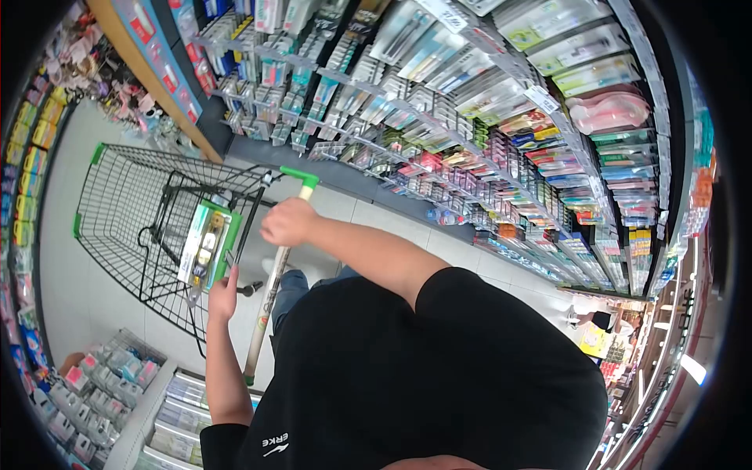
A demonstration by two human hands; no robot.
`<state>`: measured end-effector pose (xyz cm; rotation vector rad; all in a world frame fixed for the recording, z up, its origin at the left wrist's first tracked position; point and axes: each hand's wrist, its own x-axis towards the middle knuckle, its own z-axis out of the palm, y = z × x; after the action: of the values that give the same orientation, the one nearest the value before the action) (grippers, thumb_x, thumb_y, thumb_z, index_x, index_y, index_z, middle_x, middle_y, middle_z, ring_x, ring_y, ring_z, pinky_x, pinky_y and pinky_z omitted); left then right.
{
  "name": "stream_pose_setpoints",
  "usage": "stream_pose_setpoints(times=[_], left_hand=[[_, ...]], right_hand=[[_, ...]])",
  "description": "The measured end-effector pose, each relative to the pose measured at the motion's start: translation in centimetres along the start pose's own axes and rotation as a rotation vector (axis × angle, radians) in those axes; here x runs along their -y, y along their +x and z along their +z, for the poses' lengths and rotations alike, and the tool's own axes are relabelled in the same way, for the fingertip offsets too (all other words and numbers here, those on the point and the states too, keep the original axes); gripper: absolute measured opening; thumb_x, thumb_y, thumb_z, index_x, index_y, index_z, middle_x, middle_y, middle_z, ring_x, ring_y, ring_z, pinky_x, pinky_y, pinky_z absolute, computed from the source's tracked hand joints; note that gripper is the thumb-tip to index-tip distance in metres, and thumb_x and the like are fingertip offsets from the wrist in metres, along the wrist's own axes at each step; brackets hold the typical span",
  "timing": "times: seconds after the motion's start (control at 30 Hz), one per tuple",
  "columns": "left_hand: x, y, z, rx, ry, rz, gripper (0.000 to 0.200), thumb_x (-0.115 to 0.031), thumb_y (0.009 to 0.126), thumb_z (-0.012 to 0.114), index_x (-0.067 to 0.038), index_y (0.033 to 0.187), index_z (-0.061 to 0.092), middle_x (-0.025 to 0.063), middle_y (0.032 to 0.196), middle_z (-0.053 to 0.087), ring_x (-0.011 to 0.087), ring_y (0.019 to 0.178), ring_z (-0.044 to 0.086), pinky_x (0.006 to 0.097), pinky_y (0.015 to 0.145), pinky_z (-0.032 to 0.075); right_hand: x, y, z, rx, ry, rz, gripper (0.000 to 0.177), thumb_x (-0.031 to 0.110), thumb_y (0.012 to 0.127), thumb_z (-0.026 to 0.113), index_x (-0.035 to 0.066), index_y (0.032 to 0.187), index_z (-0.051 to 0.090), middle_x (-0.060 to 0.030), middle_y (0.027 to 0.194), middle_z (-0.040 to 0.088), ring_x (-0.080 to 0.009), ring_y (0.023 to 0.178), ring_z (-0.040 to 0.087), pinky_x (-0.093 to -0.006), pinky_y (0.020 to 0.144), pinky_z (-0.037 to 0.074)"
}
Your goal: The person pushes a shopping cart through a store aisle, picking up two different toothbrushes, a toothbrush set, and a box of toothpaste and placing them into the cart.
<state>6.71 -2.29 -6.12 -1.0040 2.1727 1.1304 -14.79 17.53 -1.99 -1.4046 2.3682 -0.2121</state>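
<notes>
My right hand (288, 222) is closed in a fist around the pale handlebar (270, 301) of a shopping cart, near its green end. My left hand (222, 296) is raised at the near side of the cart, its fingers pinched at the lower edge of a green-framed panel (210, 244) with a colourful printed face. A small greyish piece shows at the fingertips, too small to name. The cart's black wire basket (117, 204) with green corners extends away ahead of me.
Tall racks of packaged toothbrushes (439, 59) line the right side. A bin of small packs (102, 384) and a low shelf (174, 423) stand at lower left. Yellow packages (35, 160) fill the far-left shelf. Pale tiled floor (392, 223) lies between.
</notes>
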Motion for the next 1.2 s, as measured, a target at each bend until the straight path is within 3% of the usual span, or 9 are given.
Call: stream_pose_setpoints(times=[0.17, 0.23, 0.4, 0.5, 0.6, 0.67, 0.97, 1.03, 1.2], left_hand=[[-0.8, -1.4, 2.4, -0.005, 0.089, -0.014, 0.096, -0.075, 0.099, 0.043, 0.015, 0.119, 0.069, 0.0371, 0.113, 0.07, 0.0467, 0.117, 0.067, 0.0458, 0.104, 0.049], [-0.7, -2.1, 3.6, -0.05, 0.075, 0.004, 0.096, -0.075, 0.099, 0.041, 0.014, 0.121, 0.069, 0.0359, 0.115, 0.07, 0.0469, 0.118, 0.066, 0.0462, 0.104, 0.048], [-0.7, -3.8, 6.7, -0.125, 0.101, 0.028, 0.096, -0.075, 0.1, 0.04, 0.015, 0.121, 0.068, 0.0385, 0.116, 0.068, 0.0491, 0.118, 0.065, 0.0469, 0.105, 0.047], [-1.3, -5.2, 8.2, -0.099, 0.135, 0.012, 0.096, -0.074, 0.101, 0.038, 0.015, 0.12, 0.068, 0.0387, 0.115, 0.068, 0.0501, 0.118, 0.064, 0.047, 0.105, 0.047], [0.0, -5.4, 10.4, -0.116, 0.147, 0.034, 0.095, -0.073, 0.102, 0.036, 0.015, 0.11, 0.07, 0.039, 0.105, 0.068, 0.0518, 0.109, 0.064, 0.0496, 0.099, 0.047], [0.1, -6.2, 11.6, -0.119, 0.163, 0.044, 0.094, -0.074, 0.102, 0.035, 0.014, 0.099, 0.07, 0.0387, 0.095, 0.066, 0.0523, 0.1, 0.064, 0.0517, 0.094, 0.047], [0.6, -9.7, 17.0, -0.358, 0.315, 0.101, 0.082, -0.065, 0.104, 0.039, 0.005, 0.091, 0.077, 0.0334, 0.084, 0.069, 0.0512, 0.088, 0.068, 0.0564, 0.084, 0.053], [0.4, -10.3, 17.5, -0.306, 0.322, 0.025, 0.079, -0.064, 0.105, 0.041, 0.006, 0.09, 0.077, 0.0325, 0.083, 0.069, 0.0507, 0.087, 0.069, 0.0563, 0.083, 0.053], [-0.1, -12.2, 18.9, -0.313, 0.357, 0.051, 0.077, -0.062, 0.105, 0.043, 0.006, 0.094, 0.077, 0.0316, 0.084, 0.071, 0.0492, 0.089, 0.07, 0.0546, 0.085, 0.053]], right_hand=[[-1.1, -2.4, 1.4, -0.036, 0.039, 0.0, 0.042, 0.038, 0.096, 0.053, 0.012, 0.075, 0.079, -0.0124, 0.079, 0.076, -0.0342, 0.078, 0.075, -0.048, 0.073, 0.059], [-1.3, -3.5, 2.3, -0.093, 0.062, -0.023, 0.037, 0.037, 0.093, 0.058, 0.014, 0.07, 0.074, -0.0099, 0.073, 0.073, -0.0332, 0.07, 0.073, -0.0483, 0.066, 0.058], [-1.9, -6.6, 2.4, -0.104, 0.062, -0.029, 0.038, 0.035, 0.093, 0.057, 0.011, 0.07, 0.077, -0.012, 0.073, 0.074, -0.0343, 0.07, 0.073, -0.0481, 0.066, 0.058], [-2.1, -8.8, 2.6, -0.041, 0.073, -0.015, 0.041, 0.036, 0.096, 0.053, 0.011, 0.078, 0.08, -0.0115, 0.083, 0.078, -0.0331, 0.078, 0.075, -0.048, 0.073, 0.059], [-2.5, -10.7, 3.3, -0.066, 0.103, -0.015, 0.04, 0.035, 0.095, 0.053, 0.011, 0.077, 0.08, -0.0112, 0.082, 0.077, -0.0327, 0.077, 0.075, -0.0483, 0.072, 0.059], [-2.7, -11.9, 4.3, -0.17, 0.112, -0.031, 0.038, 0.032, 0.091, 0.056, 0.011, 0.068, 0.076, -0.0121, 0.07, 0.073, -0.0342, 0.067, 0.072, -0.0482, 0.065, 0.058], [-3.2, -17.6, 5.5, -0.245, 0.141, -0.089, 0.037, 0.029, 0.092, 0.055, 0.011, 0.065, 0.073, -0.0126, 0.068, 0.072, -0.0344, 0.064, 0.071, -0.0489, 0.063, 0.057], [-3.3, -18.7, 5.2, -0.161, 0.137, -0.084, 0.036, 0.032, 0.094, 0.055, 0.011, 0.072, 0.074, -0.0128, 0.074, 0.073, -0.0334, 0.071, 0.073, -0.0477, 0.066, 0.057], [-4.3, -21.1, 5.6, -0.23, 0.359, -0.139, 0.027, 0.034, 0.097, 0.058, 0.013, 0.09, 0.073, -0.0085, 0.092, 0.075, -0.0311, 0.09, 0.073, -0.047, 0.078, 0.058]])
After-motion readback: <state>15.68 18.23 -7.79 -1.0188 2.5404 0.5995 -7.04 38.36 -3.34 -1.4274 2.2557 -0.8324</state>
